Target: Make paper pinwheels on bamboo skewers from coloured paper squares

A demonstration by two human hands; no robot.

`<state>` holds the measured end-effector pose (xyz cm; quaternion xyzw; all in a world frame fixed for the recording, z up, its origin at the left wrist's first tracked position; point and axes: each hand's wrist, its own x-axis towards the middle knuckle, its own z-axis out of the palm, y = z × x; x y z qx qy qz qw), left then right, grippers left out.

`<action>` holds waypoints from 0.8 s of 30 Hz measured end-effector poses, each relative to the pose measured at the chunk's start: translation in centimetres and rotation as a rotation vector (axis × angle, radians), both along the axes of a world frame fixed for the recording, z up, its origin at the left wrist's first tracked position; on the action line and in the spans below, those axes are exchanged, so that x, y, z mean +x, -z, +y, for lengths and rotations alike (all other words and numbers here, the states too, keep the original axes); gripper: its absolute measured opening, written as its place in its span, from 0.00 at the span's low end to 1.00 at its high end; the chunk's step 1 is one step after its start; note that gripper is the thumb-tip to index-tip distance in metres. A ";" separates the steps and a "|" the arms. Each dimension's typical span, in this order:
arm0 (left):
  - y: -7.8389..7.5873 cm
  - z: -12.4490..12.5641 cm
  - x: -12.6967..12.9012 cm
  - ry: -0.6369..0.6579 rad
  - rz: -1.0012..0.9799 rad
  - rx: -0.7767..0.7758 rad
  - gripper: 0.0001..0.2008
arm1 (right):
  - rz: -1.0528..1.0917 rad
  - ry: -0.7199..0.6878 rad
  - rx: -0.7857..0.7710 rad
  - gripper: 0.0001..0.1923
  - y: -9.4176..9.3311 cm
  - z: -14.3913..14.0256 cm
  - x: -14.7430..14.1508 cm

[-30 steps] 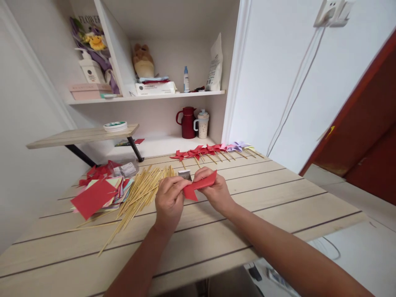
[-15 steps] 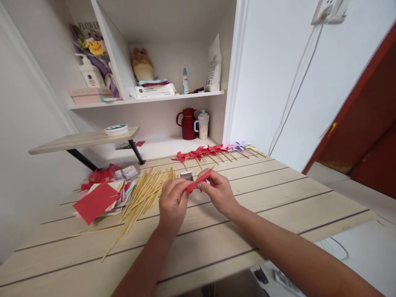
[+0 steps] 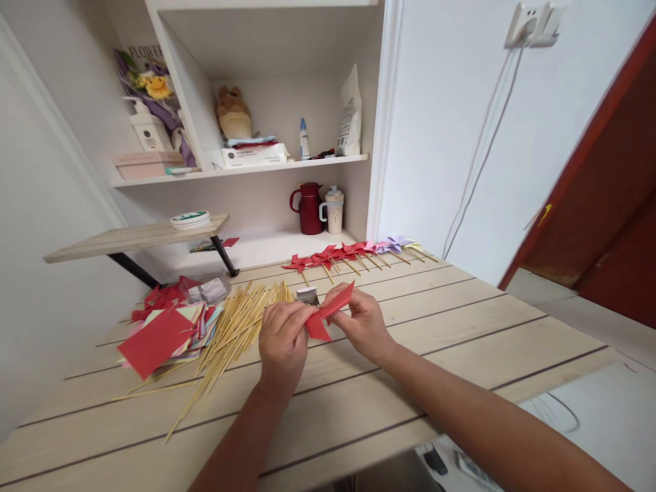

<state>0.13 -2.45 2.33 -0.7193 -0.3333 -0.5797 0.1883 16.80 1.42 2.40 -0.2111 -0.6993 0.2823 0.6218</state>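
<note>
Between my two hands is a piece of red paper (image 3: pixel 324 321), folded or bent, with flaps standing out at different angles. My left hand (image 3: pixel 285 335) pinches its left side, fingers curled over it. On the other side my right hand (image 3: pixel 361 320) grips the paper between thumb and fingers. Just behind the hands stands a small open box (image 3: pixel 307 296), its contents too small to make out. A pile of thin wooden sticks (image 3: pixel 240 321) lies left of my left hand. Farther left, a red square sheet (image 3: pixel 156 342) tops a stack of coloured paper.
Finished-looking paper pinwheels (image 3: pixel 328 257) on sticks line the table's back edge. At left are a clear plastic box (image 3: pixel 209 290) and a raised wooden stand (image 3: pixel 138 239). A red jug (image 3: pixel 309 208) and a cup (image 3: pixel 334 210) stand in the shelf unit behind.
The red paper has turned and opened out, so that a flap now hangs down between my hands. Both hands stay in nearly the same place; the view has tilted slightly.
</note>
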 end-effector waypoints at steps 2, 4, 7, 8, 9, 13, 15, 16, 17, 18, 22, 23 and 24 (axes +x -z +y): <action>-0.1 0.0 -0.1 -0.009 0.014 -0.002 0.13 | -0.014 0.021 0.039 0.07 -0.2 -0.2 0.1; -0.1 0.0 -0.1 -0.010 0.026 0.003 0.13 | -0.011 0.032 0.061 0.07 -0.3 -0.3 0.1; -0.1 0.0 -0.1 -0.013 0.037 0.017 0.12 | 0.001 0.045 0.070 0.07 -0.3 -0.3 0.1; -0.1 0.0 -0.1 -0.016 0.038 0.020 0.12 | 0.003 0.047 0.069 0.07 -0.3 -0.3 0.1; -0.1 0.0 -0.1 -0.017 0.040 0.022 0.12 | 0.004 0.046 0.068 0.07 -0.4 -0.3 0.1; 0.0 0.1 0.2 -0.011 0.041 0.026 0.12 | 0.004 0.046 0.067 0.06 -0.4 -0.3 0.1; 0.1 0.1 0.3 -0.014 0.038 0.020 0.13 | -0.002 0.056 0.082 0.06 -0.4 -0.3 0.1; 0.1 0.2 0.4 -0.017 0.037 0.016 0.13 | -0.007 0.064 0.094 0.06 -0.4 -0.3 0.1; 0.2 0.2 0.4 -0.019 0.037 0.014 0.13 | -0.013 0.072 0.109 0.06 -0.4 -0.3 0.2; 0.3 0.2 0.4 -0.021 0.038 0.014 0.13 | -0.019 0.079 0.123 0.06 -0.4 -0.3 0.2; 0.5 0.3 0.2 -0.024 0.059 0.006 0.15 | -0.015 0.097 0.163 0.06 -0.4 -0.2 0.5; 0.6 0.2 0.1 -0.017 0.068 -0.003 0.15 | -0.014 0.100 0.168 0.06 -0.4 -0.1 0.5; 0.6 0.2 0.0 -0.003 0.078 -0.016 0.16 | -0.012 0.106 0.172 0.05 -0.5 -0.1 0.6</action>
